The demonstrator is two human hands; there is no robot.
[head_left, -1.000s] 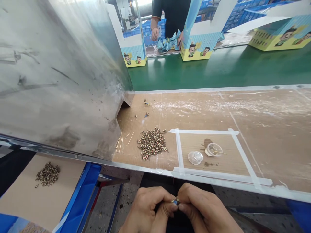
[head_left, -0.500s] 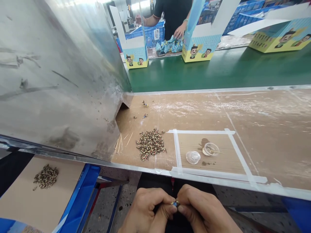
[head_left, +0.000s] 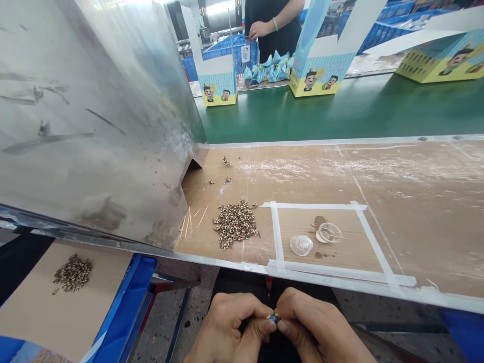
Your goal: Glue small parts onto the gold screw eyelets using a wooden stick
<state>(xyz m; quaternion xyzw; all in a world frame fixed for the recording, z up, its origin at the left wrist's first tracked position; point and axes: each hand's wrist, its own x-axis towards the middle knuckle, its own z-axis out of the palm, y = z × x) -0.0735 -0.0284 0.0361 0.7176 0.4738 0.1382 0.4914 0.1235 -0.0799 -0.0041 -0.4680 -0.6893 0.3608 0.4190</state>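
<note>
Below the table's front edge, my left hand [head_left: 227, 327] and my right hand [head_left: 313, 327] meet fingertip to fingertip. Both pinch one tiny blue and gold piece [head_left: 273, 318] between them. On the cardboard-covered table [head_left: 416, 201] above lies a heap of small gold pieces [head_left: 236, 224]. Right of it, inside a white tape square [head_left: 278, 232], sit two small clear round dishes [head_left: 301, 245], one with a thin stick across it [head_left: 329, 233]. Several wooden sticks [head_left: 192, 217] lie left of the heap.
A large scuffed metal panel [head_left: 86, 116] fills the left. A second heap of gold pieces [head_left: 73, 273] lies on a lower board at left. Beyond the table runs a green belt [head_left: 340, 111] with printed cartons [head_left: 319, 75]; another person [head_left: 270, 25] stands behind blue packets.
My hands have stayed together on the small piece. The person at the back has drawn their hands up from the blue packets. The view has shifted slightly.
</note>
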